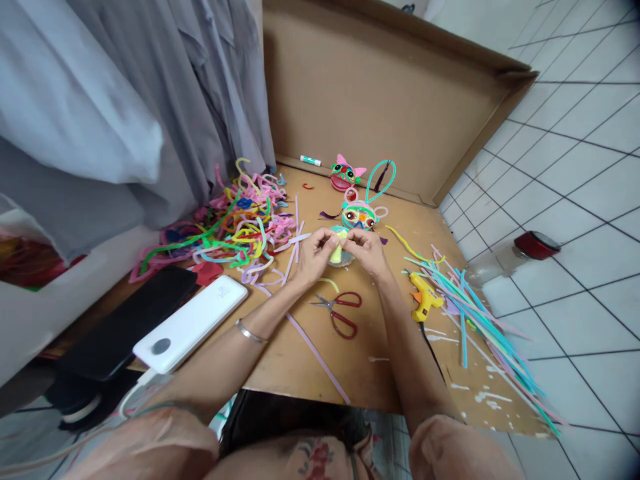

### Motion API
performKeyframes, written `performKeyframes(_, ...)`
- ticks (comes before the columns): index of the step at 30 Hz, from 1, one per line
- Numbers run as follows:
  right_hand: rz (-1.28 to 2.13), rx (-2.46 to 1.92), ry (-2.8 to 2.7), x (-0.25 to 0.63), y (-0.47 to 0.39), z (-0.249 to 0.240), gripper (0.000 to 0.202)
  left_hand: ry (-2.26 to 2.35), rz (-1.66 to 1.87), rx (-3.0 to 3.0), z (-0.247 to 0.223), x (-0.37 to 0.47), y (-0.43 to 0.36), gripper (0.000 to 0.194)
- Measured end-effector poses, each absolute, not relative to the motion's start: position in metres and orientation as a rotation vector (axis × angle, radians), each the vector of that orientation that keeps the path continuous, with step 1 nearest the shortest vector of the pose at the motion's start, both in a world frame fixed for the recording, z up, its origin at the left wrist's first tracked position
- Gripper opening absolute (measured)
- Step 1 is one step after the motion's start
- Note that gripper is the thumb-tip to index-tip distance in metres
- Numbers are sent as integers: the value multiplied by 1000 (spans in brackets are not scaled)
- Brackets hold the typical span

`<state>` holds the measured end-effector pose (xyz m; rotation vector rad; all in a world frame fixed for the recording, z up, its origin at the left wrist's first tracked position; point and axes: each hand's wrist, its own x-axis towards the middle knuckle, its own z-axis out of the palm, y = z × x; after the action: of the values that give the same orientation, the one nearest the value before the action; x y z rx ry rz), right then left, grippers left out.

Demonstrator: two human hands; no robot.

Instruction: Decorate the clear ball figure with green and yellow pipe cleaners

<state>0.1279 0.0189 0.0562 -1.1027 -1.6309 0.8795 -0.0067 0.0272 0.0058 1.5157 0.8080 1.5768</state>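
My left hand (319,252) and my right hand (367,251) meet over the middle of the table, fingers pinched on a small yellow-green fuzzy piece (339,247) that looks like bent pipe cleaner. Its exact shape is partly hidden by my fingers. Under and behind it shows a round, pale teal piece (344,261); I cannot tell whether it is held too. Just beyond my hands stands a pipe-cleaner animal head (360,215) with round ears and a teal loop. Red-handled scissors (343,313) lie open on the table, nearer to me.
A tangled heap of coloured pipe cleaners (250,220) lies at left, straight ones (490,327) at right beside a yellow glue gun (425,298). A white power bank (193,323) is near my left arm. Cardboard (380,100) walls the back, with a pink-eared head (345,175) before it.
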Motion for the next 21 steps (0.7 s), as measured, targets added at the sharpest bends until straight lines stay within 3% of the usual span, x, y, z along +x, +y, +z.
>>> performKeyframes(6, 1041, -1086, -1677, 131, 18, 56, 35, 768, 1584, 1489, 4, -6, 28, 43)
performKeyframes(21, 860, -1084, -1822, 130, 18, 57, 24, 835, 1625, 1559, 10, -6, 26, 44)
